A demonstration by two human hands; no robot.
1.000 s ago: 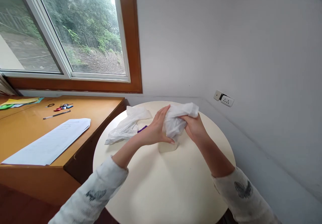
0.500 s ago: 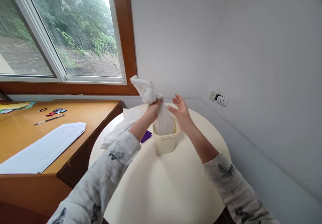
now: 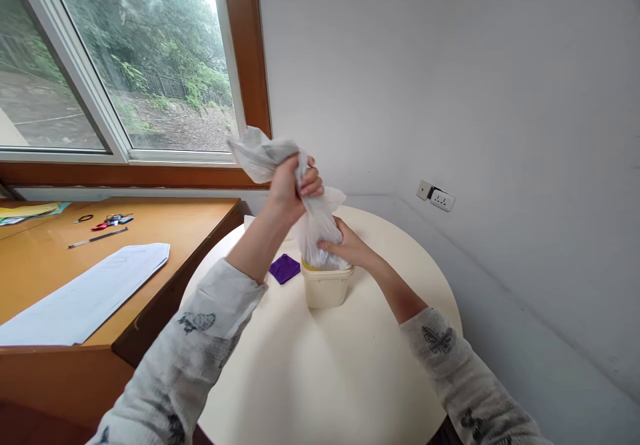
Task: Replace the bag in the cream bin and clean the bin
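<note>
My left hand [image 3: 295,181] is closed round the gathered neck of a white plastic bag [image 3: 315,221], raised above the table. The bag's loose top flops out to the left of my fist, and its lower part hangs into a small cream bin [image 3: 327,290] with a yellowish inside edge. Just over the bin's rim, my right hand [image 3: 351,243] grips the side of the bag, thumb in front and the other fingers partly hidden behind it. A folded purple cloth [image 3: 285,269] lies left of the bin. What the bag contains cannot be made out.
The bin stands on a round cream table [image 3: 320,371]. To the left is a wooden desk [image 3: 170,218] with white papers [image 3: 100,291], a pen [image 3: 97,237] and keys [image 3: 116,220]. A wall socket [image 3: 443,199] is at the right; a window is at upper left.
My left hand has risen, pulling the bag partly up out of the bin. My right hand, open and apart before, has come down and left onto the bag. More of the purple cloth shows.
</note>
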